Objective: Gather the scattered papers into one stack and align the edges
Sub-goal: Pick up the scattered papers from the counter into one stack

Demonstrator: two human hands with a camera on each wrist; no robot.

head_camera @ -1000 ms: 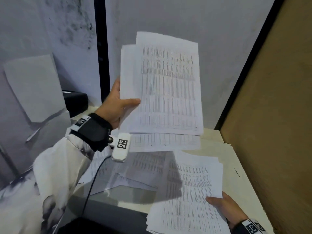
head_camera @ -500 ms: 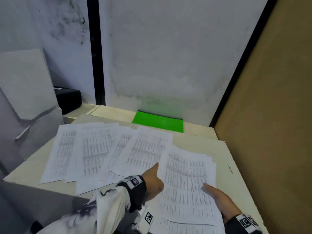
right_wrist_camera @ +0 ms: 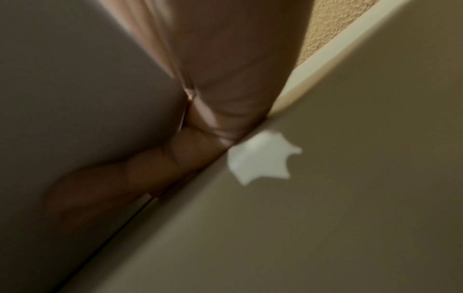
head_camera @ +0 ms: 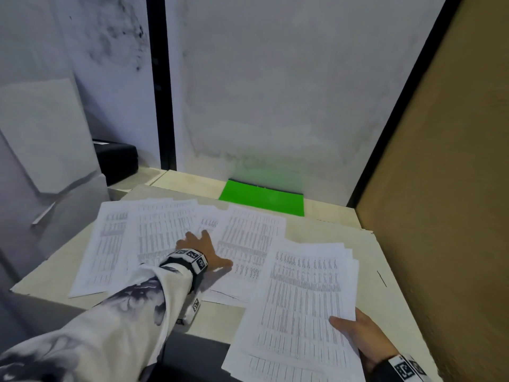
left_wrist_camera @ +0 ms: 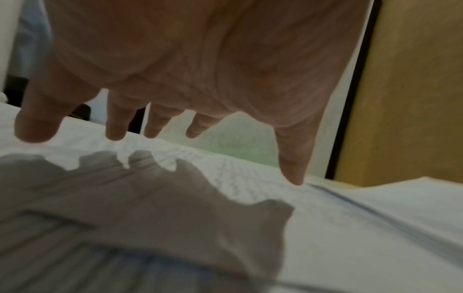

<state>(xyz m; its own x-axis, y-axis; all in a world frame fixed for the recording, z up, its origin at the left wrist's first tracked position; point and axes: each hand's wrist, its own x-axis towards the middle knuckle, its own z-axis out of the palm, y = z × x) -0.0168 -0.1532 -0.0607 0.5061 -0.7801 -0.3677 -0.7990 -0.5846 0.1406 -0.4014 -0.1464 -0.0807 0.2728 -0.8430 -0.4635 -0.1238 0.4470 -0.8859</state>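
Several printed sheets (head_camera: 165, 232) lie fanned across the left and middle of the table (head_camera: 330, 224). My left hand (head_camera: 205, 249) is over them with fingers spread and holds nothing. In the left wrist view the hand (left_wrist_camera: 200, 79) hovers just above the paper (left_wrist_camera: 225, 178), casting a shadow on it. A gathered stack (head_camera: 303, 299) with uneven edges lies at the front right and overhangs the table's front edge. My right hand (head_camera: 360, 334) grips its lower right corner with the thumb on top. Its fingers (right_wrist_camera: 125, 174) lie under the stack.
A bright green sheet (head_camera: 263, 198) lies flat at the back of the table against the wall. A black box (head_camera: 115, 158) sits at the back left beside a grey panel (head_camera: 41, 133). A brown board (head_camera: 440, 188) walls off the right side.
A second ago my left hand held a bundle of sheets up. That bundle is now on the right stack, and the left hand has moved left and forward over the scattered sheets. The right hand has stayed put.
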